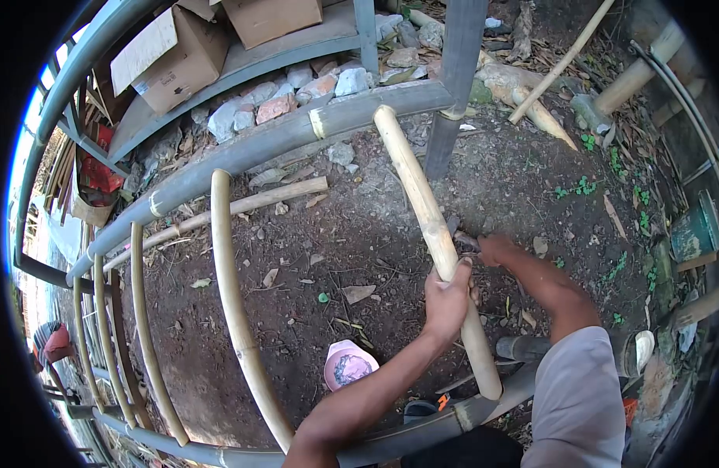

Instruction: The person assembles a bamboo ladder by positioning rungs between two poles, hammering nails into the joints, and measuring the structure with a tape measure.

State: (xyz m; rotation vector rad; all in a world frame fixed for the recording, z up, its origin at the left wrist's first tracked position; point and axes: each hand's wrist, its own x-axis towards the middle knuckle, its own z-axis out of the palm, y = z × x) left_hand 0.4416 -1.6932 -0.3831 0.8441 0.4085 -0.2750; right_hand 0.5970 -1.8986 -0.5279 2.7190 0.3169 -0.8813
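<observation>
My left hand (447, 303) is wrapped round a pale bamboo pole (422, 204) below its middle. The pole's far end rests at a thick grey bamboo rail (274, 134), and its near end overlaps the near rail (406, 438). Just right of the pole, my right hand (497, 251) is closed on a short tool (466, 240) with a brown handle and a greyish end, partly behind the pole; its kind I cannot tell. More pale bamboo rungs (233, 300) span the two rails to the left.
A pink bowl (350, 365) with grey contents stands on the soil. Behind the far rail are stones (275, 109) and cardboard boxes (176, 58). A grey post (461, 54) rises at the far rail's right end. Cut bamboo (562, 62) lies beyond. A person (54, 343) is at far left.
</observation>
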